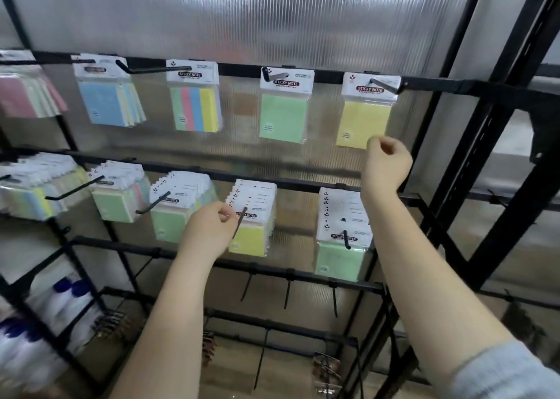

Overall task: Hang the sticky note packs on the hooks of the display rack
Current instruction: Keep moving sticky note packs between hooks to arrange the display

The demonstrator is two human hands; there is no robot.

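Display rack (pixel 303 183): two rows of hooks carry sticky note packs. Right hand (pixel 386 162), at 3 o'clock in the view, is raised below the yellow pack (pixel 363 124) on the top row's last hook (pixel 385 85); thumb and forefinger are curled together at the pack's lower right corner, and whether they pinch it cannot be told. Left hand (pixel 212 229), near centre, has its fingers curled beside the yellow-fronted stack (pixel 251 216) on the lower row, fingertips touching the stack's left edge by its hook (pixel 241 221). A green pack (pixel 283 116) hangs at 12 o'clock.
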